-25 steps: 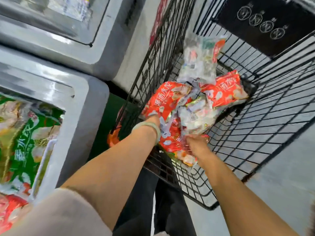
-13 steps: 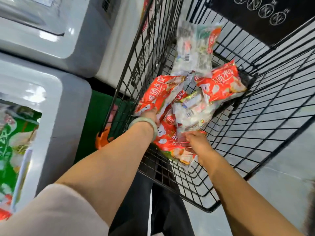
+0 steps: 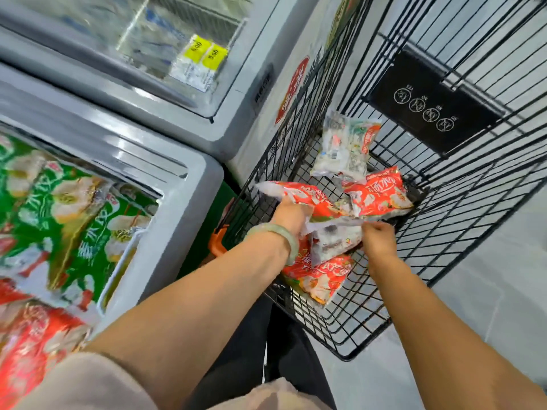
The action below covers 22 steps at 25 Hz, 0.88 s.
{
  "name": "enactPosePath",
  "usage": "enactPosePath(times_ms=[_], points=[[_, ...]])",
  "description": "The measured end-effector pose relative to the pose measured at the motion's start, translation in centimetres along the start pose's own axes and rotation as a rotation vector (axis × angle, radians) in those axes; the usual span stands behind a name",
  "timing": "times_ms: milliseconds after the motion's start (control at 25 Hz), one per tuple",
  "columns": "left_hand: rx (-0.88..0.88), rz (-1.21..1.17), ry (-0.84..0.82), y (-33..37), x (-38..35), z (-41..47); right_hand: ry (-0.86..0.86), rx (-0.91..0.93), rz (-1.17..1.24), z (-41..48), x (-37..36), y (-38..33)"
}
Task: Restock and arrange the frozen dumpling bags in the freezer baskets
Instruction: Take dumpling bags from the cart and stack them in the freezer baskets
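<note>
Both my hands reach into a black wire cart [image 3: 461, 232] holding several frozen dumpling bags. My left hand [image 3: 291, 216], with a pale green bangle on the wrist, grips a red bag [image 3: 307, 196] at the cart's left side. My right hand [image 3: 379, 239] pinches the top edge of a clear-and-white bag [image 3: 334, 239] lying between the hands. Another red bag [image 3: 377, 193] lies further back, a third red bag [image 3: 319, 276] sits under my wrists, and a pale bag [image 3: 346, 146] leans against the cart's far wall.
An open chest freezer [image 3: 183, 184] stands at the left, holding green dumpling bags [image 3: 68, 202] and red dumpling bags [image 3: 32, 344]. A second freezer with a glass lid [image 3: 165, 51] and yellow price tags sits behind it. Grey floor lies to the right of the cart.
My left hand has lifted the red bag a little. My right hand has moved from the low red bag to the clear-and-white bag's top edge. The camera swung left, showing more freezer.
</note>
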<state>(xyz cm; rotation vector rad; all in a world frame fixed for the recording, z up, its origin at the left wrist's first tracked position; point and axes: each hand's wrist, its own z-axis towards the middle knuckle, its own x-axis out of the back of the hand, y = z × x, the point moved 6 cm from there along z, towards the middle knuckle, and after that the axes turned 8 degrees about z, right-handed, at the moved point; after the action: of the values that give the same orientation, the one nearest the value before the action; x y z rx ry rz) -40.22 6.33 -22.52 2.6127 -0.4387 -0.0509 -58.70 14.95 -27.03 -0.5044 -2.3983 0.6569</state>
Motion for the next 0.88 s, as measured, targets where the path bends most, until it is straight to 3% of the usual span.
enactPosePath(times_ms=[120,240,520,800,880], points=[[-0.026,-0.050,-0.048,1.5,1.4,-4.1,0.031,0.021,-0.139,-1.4,1.8,-2.3],[-0.100,-0.064,-0.084,3.6,3.6,-7.6,-0.134,-0.023,-0.235,-3.8,1.8,-4.1],[-0.309,-0.295,-0.230,7.1,8.1,-16.4,-0.503,-0.221,-0.007,-12.7,0.1,-6.5],[-0.394,-0.642,-0.158,3.9,17.1,-22.8,-0.765,-0.160,0.341,-20.3,-5.9,-11.9],[-0.424,-0.689,-0.151,1.7,20.0,-24.7,-0.848,-0.113,0.343,-23.1,-8.2,-13.8]])
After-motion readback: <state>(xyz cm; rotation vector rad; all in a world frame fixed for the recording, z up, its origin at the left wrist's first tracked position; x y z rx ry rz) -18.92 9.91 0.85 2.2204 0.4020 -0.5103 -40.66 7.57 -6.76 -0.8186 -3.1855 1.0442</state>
